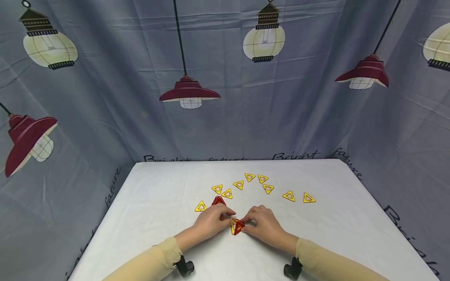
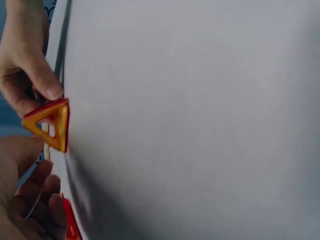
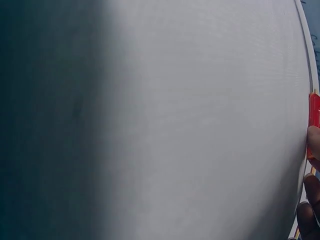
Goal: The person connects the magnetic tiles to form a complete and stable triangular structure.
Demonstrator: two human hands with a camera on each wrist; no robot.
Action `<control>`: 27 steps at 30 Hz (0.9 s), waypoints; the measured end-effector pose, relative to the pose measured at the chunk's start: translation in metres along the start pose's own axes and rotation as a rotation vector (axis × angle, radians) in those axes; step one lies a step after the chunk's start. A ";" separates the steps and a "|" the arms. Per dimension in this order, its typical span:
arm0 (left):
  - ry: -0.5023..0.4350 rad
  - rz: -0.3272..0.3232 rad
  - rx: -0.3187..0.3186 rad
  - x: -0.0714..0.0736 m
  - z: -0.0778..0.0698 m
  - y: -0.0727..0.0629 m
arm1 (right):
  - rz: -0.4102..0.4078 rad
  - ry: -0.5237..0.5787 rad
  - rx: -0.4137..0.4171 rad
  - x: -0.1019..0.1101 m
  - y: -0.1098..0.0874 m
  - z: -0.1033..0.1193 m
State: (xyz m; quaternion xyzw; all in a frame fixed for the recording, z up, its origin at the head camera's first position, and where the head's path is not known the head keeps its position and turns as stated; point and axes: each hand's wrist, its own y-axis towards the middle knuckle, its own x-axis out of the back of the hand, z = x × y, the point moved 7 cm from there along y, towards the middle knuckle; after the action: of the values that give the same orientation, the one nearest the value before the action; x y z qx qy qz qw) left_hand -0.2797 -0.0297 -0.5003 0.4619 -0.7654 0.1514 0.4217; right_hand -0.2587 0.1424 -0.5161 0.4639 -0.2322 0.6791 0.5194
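Near the table's front middle, both hands hold a small joined piece of triangular tiles. Its yellow triangular tile [image 1: 233, 227] is on the left and its red triangular tile [image 1: 239, 227] on the right. My left hand [image 1: 213, 221] pinches the yellow side with thumb and fingertips. From the other side, my right hand [image 1: 264, 226] pinches the red side. In the left wrist view, the orange-looking triangle [image 2: 61, 125] shows an open centre and a red edge. Just beyond my left hand stands another red triangular piece [image 1: 218, 200], partly hidden by that hand.
Several loose yellow triangular frames lie flat on the white table [image 1: 168, 187]. One yellow triangle [image 1: 200, 206] is left of the standing red piece; another yellow triangle [image 1: 309, 198] lies farthest right. A grey printed curtain [image 1: 225, 128] surrounds the table's back and sides.
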 end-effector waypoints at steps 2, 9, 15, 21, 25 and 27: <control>-0.013 -0.017 0.008 0.009 0.001 -0.002 | 0.005 -0.013 -0.007 0.000 0.001 0.000; -0.036 -0.134 0.023 0.048 0.013 -0.013 | 0.023 -0.044 0.006 0.001 0.005 -0.001; 0.023 -0.236 0.116 0.079 0.041 -0.022 | 0.062 -0.061 0.016 0.001 0.009 0.002; 0.044 -0.251 0.264 0.090 0.077 -0.030 | 0.082 -0.083 0.015 0.002 0.011 0.007; 0.054 -0.197 0.297 0.088 0.091 -0.032 | 0.095 -0.082 0.000 0.002 0.011 0.008; 0.060 -0.167 0.294 0.086 0.095 -0.032 | 0.095 -0.081 0.004 0.002 0.012 0.009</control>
State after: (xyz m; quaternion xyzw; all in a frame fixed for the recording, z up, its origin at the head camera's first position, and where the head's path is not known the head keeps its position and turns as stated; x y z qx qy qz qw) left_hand -0.3198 -0.1556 -0.4948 0.5760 -0.6810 0.2399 0.3833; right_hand -0.2662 0.1318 -0.5087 0.4805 -0.2735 0.6841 0.4757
